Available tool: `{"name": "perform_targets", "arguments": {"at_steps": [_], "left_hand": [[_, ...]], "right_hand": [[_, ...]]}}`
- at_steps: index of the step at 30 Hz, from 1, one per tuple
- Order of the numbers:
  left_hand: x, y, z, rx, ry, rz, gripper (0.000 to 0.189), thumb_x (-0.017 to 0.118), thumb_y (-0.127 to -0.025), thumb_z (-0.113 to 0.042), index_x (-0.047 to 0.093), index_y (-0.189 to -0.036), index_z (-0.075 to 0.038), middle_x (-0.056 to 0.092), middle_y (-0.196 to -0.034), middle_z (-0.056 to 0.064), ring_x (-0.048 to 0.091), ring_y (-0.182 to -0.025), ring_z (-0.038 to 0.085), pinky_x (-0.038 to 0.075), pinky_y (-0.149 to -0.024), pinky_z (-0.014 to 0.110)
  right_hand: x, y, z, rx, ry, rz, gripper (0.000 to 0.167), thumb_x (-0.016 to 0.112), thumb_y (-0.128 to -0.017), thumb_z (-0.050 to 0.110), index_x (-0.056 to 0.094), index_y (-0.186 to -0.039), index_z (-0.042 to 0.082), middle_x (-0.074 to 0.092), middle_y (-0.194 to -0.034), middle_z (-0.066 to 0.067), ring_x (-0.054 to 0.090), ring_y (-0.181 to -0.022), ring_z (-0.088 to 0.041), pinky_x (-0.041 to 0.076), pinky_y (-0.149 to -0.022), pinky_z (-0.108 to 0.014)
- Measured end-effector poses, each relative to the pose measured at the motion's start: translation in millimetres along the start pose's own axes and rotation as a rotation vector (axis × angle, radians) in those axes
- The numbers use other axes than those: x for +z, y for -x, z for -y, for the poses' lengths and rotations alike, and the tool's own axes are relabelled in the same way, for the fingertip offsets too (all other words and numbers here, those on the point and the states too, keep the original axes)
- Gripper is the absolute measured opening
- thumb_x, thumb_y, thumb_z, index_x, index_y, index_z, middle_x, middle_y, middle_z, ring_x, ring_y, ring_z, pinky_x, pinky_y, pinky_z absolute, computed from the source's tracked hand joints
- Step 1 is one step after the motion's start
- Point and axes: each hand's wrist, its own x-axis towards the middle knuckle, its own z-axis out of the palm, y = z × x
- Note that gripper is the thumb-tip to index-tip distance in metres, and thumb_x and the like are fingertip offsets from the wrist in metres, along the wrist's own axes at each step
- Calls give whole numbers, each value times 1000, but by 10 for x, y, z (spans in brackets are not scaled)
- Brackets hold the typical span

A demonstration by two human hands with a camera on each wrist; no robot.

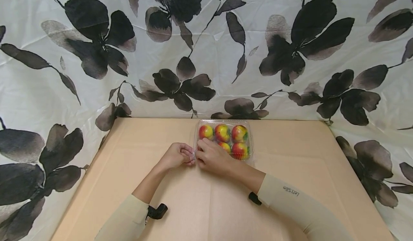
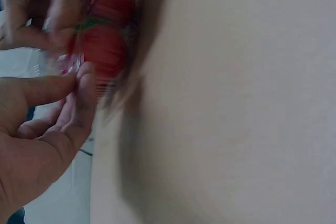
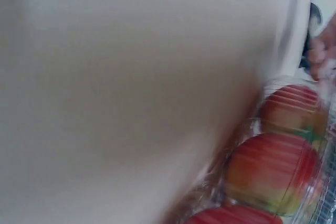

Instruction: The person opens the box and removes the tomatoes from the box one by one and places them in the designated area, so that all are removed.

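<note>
A clear plastic clamshell box (image 1: 251,140) of red-and-yellow, apple-like fruits (image 1: 239,133) lies at the far middle of the table. My left hand (image 1: 178,155) is at its front left corner, thumb and fingertips pinching the thin plastic edge. Close beside it, my right hand (image 1: 213,156) reaches over the front left of the box, its curled fingers gripping the same edge and hiding part of the fruit. In the left wrist view, the fingertips of the left hand (image 2: 50,124) and the right hand (image 2: 44,11) come near each other at the plastic. The right wrist view shows fruits (image 3: 270,171) under ribbed clear plastic.
The tan table (image 1: 180,205) runs out toward me from the box. Its back edge meets a white cloth (image 1: 226,90) with dark printed flowers, which also shows along both sides. A black strap mount (image 1: 157,211) sits at the left wrist, another (image 1: 255,198) at the right.
</note>
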Motion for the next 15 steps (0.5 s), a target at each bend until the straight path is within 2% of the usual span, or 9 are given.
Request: {"name": "perform_targets", "arguments": {"at_steps": [4,15], "left_hand": [[-23,14,38,42,-22,4,18,61,-91,13,60,-108,18,70,-85,16,75,-75,21,67,-72,29],[-39,-6,27,27,-7,29,19,64,-91,12,61,-109,17,70,-83,13,74,-75,19,67,-71,27]], "right_hand": [[-11,-17,14,3,-7,-5,7,72,-88,16,73,-83,12,48,-88,-2,47,-82,-19,41,-66,-26],[-64,-5,4,5,-21,1,2,76,-85,16,75,-85,14,48,-90,-2,47,-83,-19,43,-65,-24]]}}
